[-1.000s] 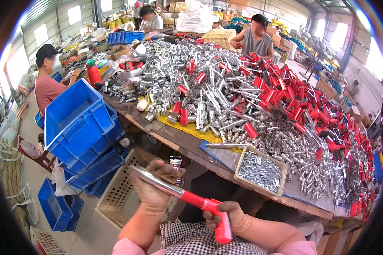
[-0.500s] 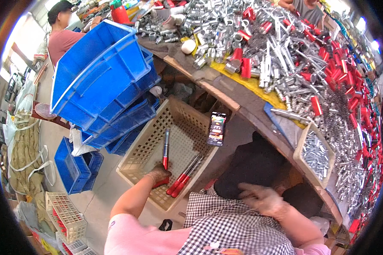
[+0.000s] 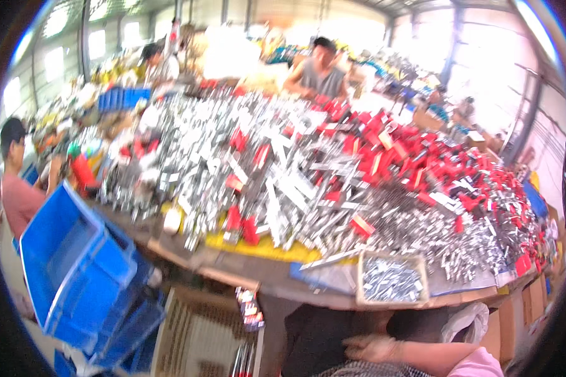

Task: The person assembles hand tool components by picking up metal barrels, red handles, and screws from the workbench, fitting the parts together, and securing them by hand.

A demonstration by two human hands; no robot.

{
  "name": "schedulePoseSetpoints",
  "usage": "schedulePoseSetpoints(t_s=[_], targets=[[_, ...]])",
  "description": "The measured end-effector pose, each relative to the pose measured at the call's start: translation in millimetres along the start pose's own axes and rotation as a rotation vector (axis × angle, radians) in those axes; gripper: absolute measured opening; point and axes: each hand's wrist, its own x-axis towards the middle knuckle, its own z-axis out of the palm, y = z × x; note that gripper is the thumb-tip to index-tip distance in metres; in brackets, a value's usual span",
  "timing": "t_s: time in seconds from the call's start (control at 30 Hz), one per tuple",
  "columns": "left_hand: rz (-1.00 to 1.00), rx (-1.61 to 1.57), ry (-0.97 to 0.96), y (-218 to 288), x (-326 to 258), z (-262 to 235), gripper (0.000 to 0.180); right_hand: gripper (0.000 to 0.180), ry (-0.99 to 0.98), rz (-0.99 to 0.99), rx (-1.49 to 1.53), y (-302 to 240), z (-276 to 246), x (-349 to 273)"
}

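Left hand out of view. Beige basket (image 3: 198,333) lower left; finished tools (image 3: 242,359) inside lie lengthwise, left of right hand (image 3: 372,347). Right hand empty, fingers loosely spread, below tray of screws (image 3: 391,281) at counter (image 3: 258,271) edge.

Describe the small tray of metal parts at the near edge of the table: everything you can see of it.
The small tray is a shallow, rectangular box with pale, wood-coloured walls, sitting flat at the table's near edge. It is filled with small shiny silver metal pieces, too blurred to identify. The big heap of silver and red parts lies just behind it. No hand touches it; the right hand is below, under the table edge.
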Motion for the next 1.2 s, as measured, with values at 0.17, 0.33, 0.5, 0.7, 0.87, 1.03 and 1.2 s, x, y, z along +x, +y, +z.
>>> schedulePoseSetpoints(t_s=[0.17,0.33,0.5,0.7,0.87,1.03,1.2], targets=[[0.250,0.022,0.048,41.4,170.6,-67.2,0.058,0.060,0.179,-0.039,0.163,1.6,8.7,-11.7],[0.395,0.074,-0.096,55.7,188.9,-77.9,0.060,0.057,0.123,-0.097,0.264,13.8,25.7,-6.2],[0.363,0.047,-0.336,53.9,107.7,-56.9,0.062,0.052,0.155,-0.227,0.097,13.7,23.1,-21.2],[0.234,-0.056,-0.885,13.4,-206.6,-36.7,0.064,0.063,0.161,-0.165,0.052,44.3,41.6,-11.7],[0.106,-0.161,-1.230,-0.3,-401.7,-55.7,0.067,0.055,0.100,-0.106,0.237,17.4,28.0,-21.1],[0.156,-0.218,-1.394,4.2,-413.3,-52.8,0.069,0.049,0.082,-0.093,0.246,13.5,33.0,-12.2],[0.165,-0.274,-1.570,19.5,-420.1,-76.5,0.072,0.049,0.070,-0.134,0.206,11.6,27.7,-8.5]])
